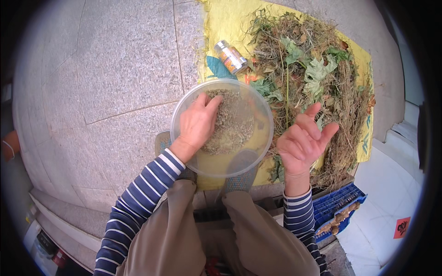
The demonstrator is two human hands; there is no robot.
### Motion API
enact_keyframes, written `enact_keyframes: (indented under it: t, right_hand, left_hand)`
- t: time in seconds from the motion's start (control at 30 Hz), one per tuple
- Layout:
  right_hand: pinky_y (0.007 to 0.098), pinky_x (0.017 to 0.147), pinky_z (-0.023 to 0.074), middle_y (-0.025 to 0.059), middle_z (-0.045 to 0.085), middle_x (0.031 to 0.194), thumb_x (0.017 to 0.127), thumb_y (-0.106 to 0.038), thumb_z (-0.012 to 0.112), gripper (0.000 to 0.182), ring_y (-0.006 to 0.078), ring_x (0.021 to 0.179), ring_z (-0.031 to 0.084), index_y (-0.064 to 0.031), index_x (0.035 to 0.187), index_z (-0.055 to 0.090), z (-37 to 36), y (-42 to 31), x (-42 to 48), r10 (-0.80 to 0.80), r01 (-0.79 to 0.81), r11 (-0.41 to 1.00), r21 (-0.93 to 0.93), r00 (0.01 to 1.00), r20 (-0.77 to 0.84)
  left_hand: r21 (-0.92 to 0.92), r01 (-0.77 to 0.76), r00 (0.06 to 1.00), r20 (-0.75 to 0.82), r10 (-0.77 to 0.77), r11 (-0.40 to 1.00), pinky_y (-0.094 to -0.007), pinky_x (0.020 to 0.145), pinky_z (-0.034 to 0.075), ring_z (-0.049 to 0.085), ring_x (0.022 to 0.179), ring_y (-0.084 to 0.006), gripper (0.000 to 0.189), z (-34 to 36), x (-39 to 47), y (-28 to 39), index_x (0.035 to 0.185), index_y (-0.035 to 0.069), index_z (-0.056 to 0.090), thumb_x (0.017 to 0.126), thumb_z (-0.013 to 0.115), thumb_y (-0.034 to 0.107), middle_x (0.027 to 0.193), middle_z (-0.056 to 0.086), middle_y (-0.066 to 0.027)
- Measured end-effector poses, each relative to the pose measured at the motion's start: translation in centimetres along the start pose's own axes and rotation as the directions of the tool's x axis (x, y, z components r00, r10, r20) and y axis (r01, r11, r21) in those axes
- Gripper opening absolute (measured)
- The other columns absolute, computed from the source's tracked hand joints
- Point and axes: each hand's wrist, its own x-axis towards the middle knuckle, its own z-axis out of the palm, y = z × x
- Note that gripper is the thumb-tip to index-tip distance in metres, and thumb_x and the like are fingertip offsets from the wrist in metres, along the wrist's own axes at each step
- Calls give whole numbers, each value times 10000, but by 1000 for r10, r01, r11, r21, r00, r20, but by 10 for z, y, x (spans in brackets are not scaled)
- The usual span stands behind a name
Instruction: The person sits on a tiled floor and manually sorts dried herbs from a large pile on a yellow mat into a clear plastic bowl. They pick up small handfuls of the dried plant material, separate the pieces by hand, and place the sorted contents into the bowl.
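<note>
A round translucent plastic tub [267, 117] sits in front of my feet, with a layer of dry brownish seeds or chaff [236, 126] inside. My left hand [198, 120] reaches into it; the fingertips touch the dry material, and whether they grip any is hidden. My right hand [302, 141] hovers to the right of the tub, over a heap of dried plants [310, 62]. Its thumb and forefinger are spread, the other fingers are half curled, and nothing shows between them. Green and withered leaves [319, 76] lie among the tangled stems.
Beneath the heap is a yellow woven sheet [226, 20] on stone paving [127, 62]. A labelled jar with a silvery lid [231, 58] lies on its side beyond the tub. At lower right stands a blue plastic crate [333, 210] with knobbly brown pieces [338, 219] along its edge.
</note>
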Motion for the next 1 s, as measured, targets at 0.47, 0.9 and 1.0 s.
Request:
enact_keyframes:
  t: [0.47,0.9,1.0]
  right_hand:
    - [186,542,433,28,537,848,800,-68,593,185,55,678,509,-1,969,561,-40,59,11,-75,-317,24,-948,945,-318]
    - [197,560,477,45,588,749,835,-79,549,106,81,627,560,8,897,553,-44,58,6,-85,-445,361,-820,860,-504]
    - [194,572,479,49,589,762,838,-75,543,108,80,648,567,10,907,544,-45,63,4,-116,-436,304,-847,865,-487]
  left_hand:
    - [-791,510,857,435,-276,339,-205,644,418,475,646,-60,82,-16,-19,13,831,10,614,787,616,78,754,558,7]
    - [-766,629,763,574,-296,136,-145,461,320,414,539,-7,106,-23,-20,21,886,28,589,826,579,115,719,562,23]
    - [-738,660,733,593,-334,138,-157,472,352,451,559,-28,99,-22,-21,20,881,44,592,822,586,123,731,568,12]
